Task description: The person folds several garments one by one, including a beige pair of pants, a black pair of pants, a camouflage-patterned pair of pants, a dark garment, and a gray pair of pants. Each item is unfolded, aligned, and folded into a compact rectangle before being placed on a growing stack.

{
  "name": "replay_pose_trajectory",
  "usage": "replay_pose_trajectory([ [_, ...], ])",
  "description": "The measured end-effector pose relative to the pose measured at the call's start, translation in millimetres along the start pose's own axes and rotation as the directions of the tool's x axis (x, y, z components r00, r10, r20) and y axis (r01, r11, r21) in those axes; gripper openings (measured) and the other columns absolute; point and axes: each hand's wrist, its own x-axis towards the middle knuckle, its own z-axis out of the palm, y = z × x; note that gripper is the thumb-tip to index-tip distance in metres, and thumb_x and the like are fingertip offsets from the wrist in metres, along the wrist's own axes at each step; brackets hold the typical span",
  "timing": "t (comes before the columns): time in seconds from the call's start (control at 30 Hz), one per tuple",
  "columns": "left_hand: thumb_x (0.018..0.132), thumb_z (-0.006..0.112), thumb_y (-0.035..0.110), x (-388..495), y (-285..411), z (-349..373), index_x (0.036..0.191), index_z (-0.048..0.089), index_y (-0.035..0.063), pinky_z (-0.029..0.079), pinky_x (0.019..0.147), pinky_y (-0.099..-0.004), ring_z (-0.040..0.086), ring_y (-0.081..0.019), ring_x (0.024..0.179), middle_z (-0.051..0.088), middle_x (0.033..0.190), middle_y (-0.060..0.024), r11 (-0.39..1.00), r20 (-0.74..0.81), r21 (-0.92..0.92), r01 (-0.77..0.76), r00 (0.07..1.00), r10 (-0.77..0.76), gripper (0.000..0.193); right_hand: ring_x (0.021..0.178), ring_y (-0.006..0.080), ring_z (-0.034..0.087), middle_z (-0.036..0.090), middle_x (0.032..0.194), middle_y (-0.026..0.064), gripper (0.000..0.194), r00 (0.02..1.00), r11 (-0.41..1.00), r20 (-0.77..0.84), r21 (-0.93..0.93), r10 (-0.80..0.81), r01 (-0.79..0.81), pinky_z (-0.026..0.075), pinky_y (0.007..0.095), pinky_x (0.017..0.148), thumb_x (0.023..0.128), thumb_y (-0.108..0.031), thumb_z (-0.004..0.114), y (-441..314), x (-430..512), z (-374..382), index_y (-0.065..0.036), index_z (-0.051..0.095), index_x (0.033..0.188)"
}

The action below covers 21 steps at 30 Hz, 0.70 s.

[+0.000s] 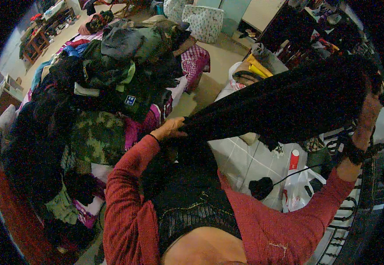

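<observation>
A long black garment (278,99) is stretched out at a slant in front of me, rising toward the right. My left hand (172,128) grips its lower end, thumb and fingers pinched on the cloth. At the raised far end is my right hand (372,96), its fingers mostly lost in shadow and dark cloth, seemingly holding the garment. To the left lies a large heap of clothes, with a grey garment (122,41) on top, a camouflage garment (96,135) nearer me and dark clothing (29,149) along the side.
A patterned white fabric bin (203,25) stands at the back. Below the garment, a white plastic bag (296,195) and a black bundle (261,187) rest on floor tiles (245,155). A yellow item (258,66) pokes out behind the garment. Crowded shelves (324,43) line the right.
</observation>
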Motion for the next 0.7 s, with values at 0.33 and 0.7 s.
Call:
replay_pose_trajectory([
  [0.33,0.076,0.07,0.001,-26,53,-157,0.094,0.06,0.0018,0.048,0.075,-0.034,0.058,-0.0301,0.086,0.056,0.094,-0.0114,0.949,-0.255,0.284,0.134,0.965,-0.06,0.021,0.086,0.0238,0.058,0.064,0.109,0.0157,0.027,0.998,0.999,0.033,0.031,-0.046,0.045,0.048,0.0371,0.077,0.095,-0.014,0.053,21,-14,15,0.0,0.056,0.118],
  [0.7,0.081,0.068,0.015,-141,164,-257,0.091,0.053,0.0052,0.036,0.067,-0.0241,0.041,-0.0062,0.078,0.045,0.082,0.0057,0.786,-0.018,-0.038,0.616,0.786,-0.617,0.02,0.126,0.0312,0.042,0.045,0.14,0.0185,0.048,0.947,0.972,0.222,-0.06,0.233,-0.226,0.035,0.044,0.105,0.101,-0.029,0.03,132,-116,65,-0.009,0.04,0.144],
])
